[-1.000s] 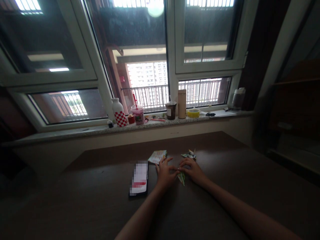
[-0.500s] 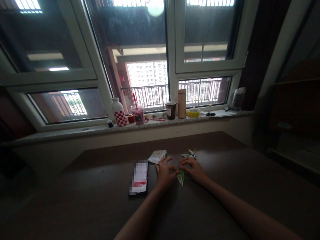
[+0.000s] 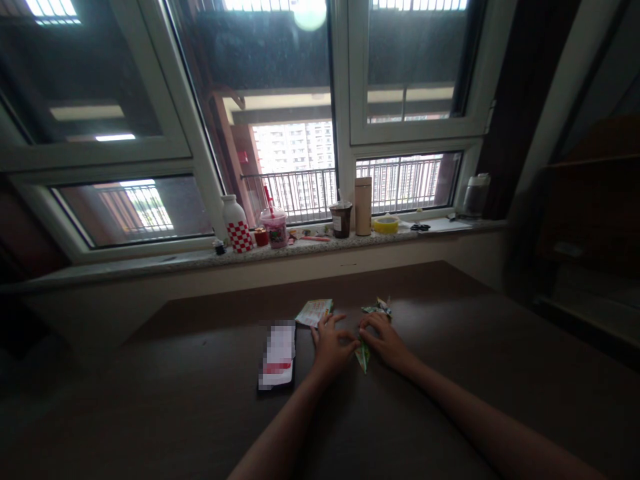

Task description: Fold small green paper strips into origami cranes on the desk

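Folded paper pc (image 3: 363, 360), green w/ pale patches, flat-ish on worktop (image 3: 200, 400); narrow tip aimed nearside, upper end btwn both hands' fingers (image 3: 352, 347), partly hidden.

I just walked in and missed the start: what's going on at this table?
A person's left hand and right hand have their fingertips at the far end of a small green folded paper on the brown table; their exact grip is unclear. A printed paper sheet lies beyond the left hand, another folded paper piece beyond the right. A smartphone lies left of the left hand.
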The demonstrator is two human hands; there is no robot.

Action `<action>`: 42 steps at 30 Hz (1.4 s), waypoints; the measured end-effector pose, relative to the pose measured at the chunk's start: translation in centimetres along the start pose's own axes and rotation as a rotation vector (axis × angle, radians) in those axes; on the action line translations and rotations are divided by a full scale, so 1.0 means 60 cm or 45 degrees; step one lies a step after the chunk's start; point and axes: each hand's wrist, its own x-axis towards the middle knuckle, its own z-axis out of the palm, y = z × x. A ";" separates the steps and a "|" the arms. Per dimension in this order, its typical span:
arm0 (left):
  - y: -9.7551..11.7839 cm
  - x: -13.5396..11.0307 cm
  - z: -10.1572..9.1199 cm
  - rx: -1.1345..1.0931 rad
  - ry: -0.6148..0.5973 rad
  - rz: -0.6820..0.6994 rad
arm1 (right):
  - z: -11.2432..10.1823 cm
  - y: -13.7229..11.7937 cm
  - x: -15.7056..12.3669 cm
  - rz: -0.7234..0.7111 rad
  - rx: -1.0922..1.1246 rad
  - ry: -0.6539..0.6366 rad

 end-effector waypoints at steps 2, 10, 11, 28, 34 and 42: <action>-0.001 0.001 0.001 -0.009 0.012 0.010 | 0.000 0.000 -0.001 0.008 -0.021 0.007; -0.005 0.000 0.003 0.011 0.095 -0.006 | 0.003 0.015 0.002 0.096 -0.044 0.015; -0.006 -0.001 0.004 0.013 0.099 -0.013 | 0.002 0.015 0.001 0.101 -0.039 0.010; -0.002 -0.001 0.001 -0.008 0.215 0.007 | 0.006 0.010 -0.007 0.030 -0.145 -0.117; 0.000 -0.001 -0.001 -0.020 0.260 0.043 | 0.006 0.002 -0.010 0.017 -0.193 -0.153; -0.005 0.001 0.001 0.031 0.270 0.067 | 0.008 0.012 -0.008 0.043 -0.235 -0.155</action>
